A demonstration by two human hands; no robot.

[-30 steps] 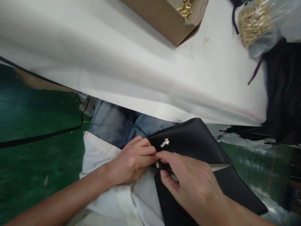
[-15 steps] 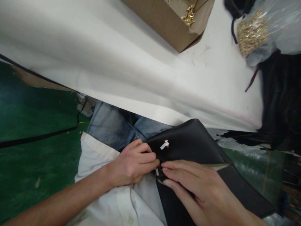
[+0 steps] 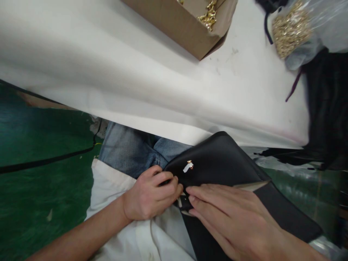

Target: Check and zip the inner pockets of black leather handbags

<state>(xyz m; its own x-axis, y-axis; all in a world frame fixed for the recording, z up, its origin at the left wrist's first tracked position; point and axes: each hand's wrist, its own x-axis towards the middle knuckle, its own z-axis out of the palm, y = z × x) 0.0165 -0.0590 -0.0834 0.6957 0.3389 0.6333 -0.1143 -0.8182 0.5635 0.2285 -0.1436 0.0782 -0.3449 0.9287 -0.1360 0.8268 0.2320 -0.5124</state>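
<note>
Fingers [image 3: 168, 185] of the left hand [image 3: 148, 195] pinch the black leather bag [image 3: 223, 163] at its corner, while the right hand [image 3: 233, 221] lies flat and open on it.

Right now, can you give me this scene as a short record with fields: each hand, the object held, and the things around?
Left hand: curled, grips the near corner of the black bag
Right hand: flat on the bag, fingertips at the same corner
Black bag: on the lap, small metal fitting on its face
White table: above the lap
Cardboard box: holds gold hardware
Plastic bag: gold pieces, top right
Floor: green
</note>
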